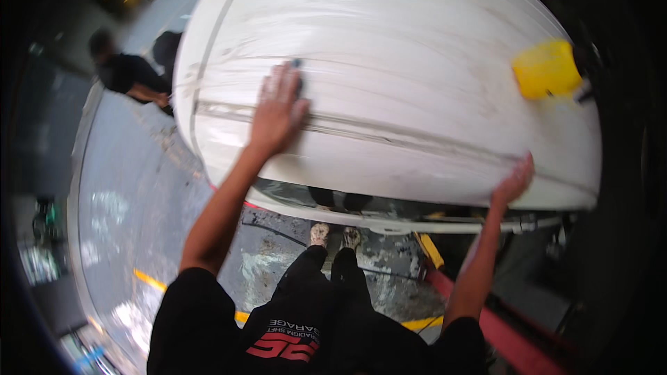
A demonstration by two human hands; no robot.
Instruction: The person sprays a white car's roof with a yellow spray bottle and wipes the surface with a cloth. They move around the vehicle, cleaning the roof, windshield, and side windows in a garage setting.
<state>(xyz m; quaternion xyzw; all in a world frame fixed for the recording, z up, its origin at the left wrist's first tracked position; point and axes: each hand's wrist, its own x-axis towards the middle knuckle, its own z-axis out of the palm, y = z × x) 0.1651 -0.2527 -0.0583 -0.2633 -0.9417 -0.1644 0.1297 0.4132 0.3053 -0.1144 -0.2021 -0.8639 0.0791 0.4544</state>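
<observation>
A white, smudged car body panel [417, 78], likely a roof, spreads in front of me, with long dark grooves along it. My left hand [279, 109] lies palm down on its left part; a small dark item [298, 70] shows at the fingertips and beside them, partly covered, and I cannot tell what it is. My right hand [515, 179] rests near the panel's near right edge, blurred, with no object visible in it. A yellow object [547, 69], perhaps a container or cloth, sits on the panel's right side.
A co-worker [130, 75] in dark clothes is at the far left, beside another dark shape. A side window [292, 192] lies below the panel's near edge. At the lower right are a red metal beam [500, 317] and a yellow part [430, 250]. Yellow lines [148, 279] mark the floor.
</observation>
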